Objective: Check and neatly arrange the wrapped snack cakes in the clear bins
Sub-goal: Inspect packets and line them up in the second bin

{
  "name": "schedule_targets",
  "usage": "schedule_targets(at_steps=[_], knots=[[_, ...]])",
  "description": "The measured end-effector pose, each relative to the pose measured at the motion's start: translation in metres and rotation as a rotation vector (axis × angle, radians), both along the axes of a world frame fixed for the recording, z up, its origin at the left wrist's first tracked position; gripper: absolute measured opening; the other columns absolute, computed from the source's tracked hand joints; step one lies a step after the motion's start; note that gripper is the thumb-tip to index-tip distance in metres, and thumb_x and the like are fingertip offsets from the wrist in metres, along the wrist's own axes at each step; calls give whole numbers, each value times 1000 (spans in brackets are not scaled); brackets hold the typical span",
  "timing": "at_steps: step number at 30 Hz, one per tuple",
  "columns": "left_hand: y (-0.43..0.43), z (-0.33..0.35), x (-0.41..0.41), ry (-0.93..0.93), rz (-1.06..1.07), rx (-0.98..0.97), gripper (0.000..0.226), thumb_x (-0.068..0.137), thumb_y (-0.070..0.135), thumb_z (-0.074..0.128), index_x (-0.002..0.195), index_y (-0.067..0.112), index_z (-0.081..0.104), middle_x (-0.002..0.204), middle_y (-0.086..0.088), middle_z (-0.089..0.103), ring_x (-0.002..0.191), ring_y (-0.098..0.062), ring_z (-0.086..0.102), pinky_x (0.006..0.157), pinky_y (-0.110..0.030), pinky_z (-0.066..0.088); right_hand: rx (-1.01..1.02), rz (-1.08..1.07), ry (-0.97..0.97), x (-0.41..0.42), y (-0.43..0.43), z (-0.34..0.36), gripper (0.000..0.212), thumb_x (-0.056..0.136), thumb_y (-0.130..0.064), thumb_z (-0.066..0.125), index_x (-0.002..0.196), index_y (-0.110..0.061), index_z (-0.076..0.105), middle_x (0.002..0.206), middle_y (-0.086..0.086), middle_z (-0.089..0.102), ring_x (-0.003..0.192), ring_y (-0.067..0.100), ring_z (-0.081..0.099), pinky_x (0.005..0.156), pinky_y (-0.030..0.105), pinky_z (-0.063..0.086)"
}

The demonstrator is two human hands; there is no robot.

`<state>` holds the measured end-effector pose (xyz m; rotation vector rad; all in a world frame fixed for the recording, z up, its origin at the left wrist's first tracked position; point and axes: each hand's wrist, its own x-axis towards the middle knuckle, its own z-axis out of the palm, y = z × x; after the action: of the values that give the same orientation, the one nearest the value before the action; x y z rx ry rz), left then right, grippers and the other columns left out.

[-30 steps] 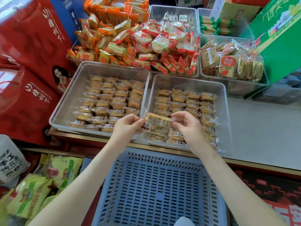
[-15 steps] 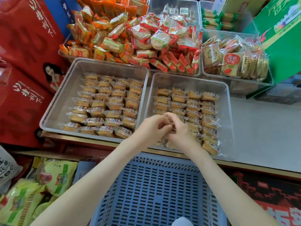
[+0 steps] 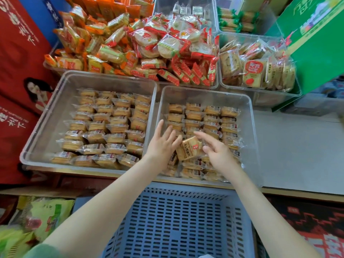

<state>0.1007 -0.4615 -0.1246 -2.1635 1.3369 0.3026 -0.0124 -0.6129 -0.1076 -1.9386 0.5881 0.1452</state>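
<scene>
Head view, centre frame: left clear bin (image 3: 46,116) sits in tidy rows, while right clear bin (image 3: 248,127) looks ragged along its lower edge. Left hand (image 3: 162,144) and right hand (image 3: 217,153) hover there, fingers spread wide, gripping nothing. One snack cake (image 3: 189,150) lies skewed, label up, between them. It's best turned on edge and slotted square into its row. Grey counter (image 3: 297,146) is at right, blue basket (image 3: 176,220) at the bottom and red cartons (image 3: 18,53) at far left.

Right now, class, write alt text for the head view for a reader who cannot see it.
The left hand and right hand, both open, flank a label-up wrapped snack cake atop the rows in the right clear bin.
</scene>
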Motion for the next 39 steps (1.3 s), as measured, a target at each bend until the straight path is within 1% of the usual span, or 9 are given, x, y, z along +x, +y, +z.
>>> schedule_targets(at_steps=[3,6,10,19,22,26,30,35,39], knots=[[0,-2,2,-33,5,-64,100,87,62,53,154,16,-4,162,-16,4,150,-36,-3,112,-66,-15,-24,-8,-23,-3,-2,-5,50,100,0,39,116,-42,62,125,-23,48,121,3,43,80,-1,34],[-1,3,9,-38,144,-153,84,92,49,55,154,16,10,162,-16,3,149,-37,-6,111,-66,-15,-10,-20,-130,-8,-3,-5,51,97,4,43,107,-40,67,122,-29,55,117,4,54,99,20,46],[-10,6,18,-173,164,4,90,91,58,49,156,17,3,161,-17,-15,146,-38,-20,105,-68,-22,1,80,-234,-10,6,2,44,91,9,52,94,-31,71,120,-27,61,101,9,64,87,30,54],[-21,6,36,-340,14,191,90,94,60,44,155,22,-9,157,-16,-30,143,-39,-29,103,-67,-23,12,302,-167,-7,15,-3,45,92,7,52,90,-33,70,118,-23,62,114,0,57,97,30,49],[-23,6,41,-331,0,194,94,91,66,45,155,23,-9,157,-15,-30,143,-37,-29,104,-66,-23,-49,398,-96,0,23,1,25,91,-8,61,98,-33,62,123,-25,55,115,1,53,97,27,47],[-21,4,44,-298,2,138,96,88,70,44,156,24,-6,158,-14,-27,145,-36,-26,108,-65,-21,-191,372,-67,10,33,3,31,91,-17,64,107,-33,42,113,-13,53,90,4,55,80,29,46],[-16,6,43,-266,19,73,91,89,68,44,156,26,-1,159,-13,-23,146,-35,-23,107,-65,-23,-90,398,-92,4,31,2,50,89,-11,67,123,-39,44,122,-21,54,113,-3,51,96,19,43],[-15,6,39,-226,13,15,86,91,66,42,157,26,3,162,-12,-15,148,-33,-16,109,-65,-22,-211,606,46,10,42,-12,40,92,-10,61,129,-24,56,133,-7,57,121,7,52,104,29,42],[5,15,24,-103,64,-230,65,99,47,40,154,20,19,162,-14,14,151,-31,2,109,-64,-20,-313,774,173,25,43,-22,29,99,-13,49,123,-19,65,134,-3,56,124,15,42,107,29,32]])
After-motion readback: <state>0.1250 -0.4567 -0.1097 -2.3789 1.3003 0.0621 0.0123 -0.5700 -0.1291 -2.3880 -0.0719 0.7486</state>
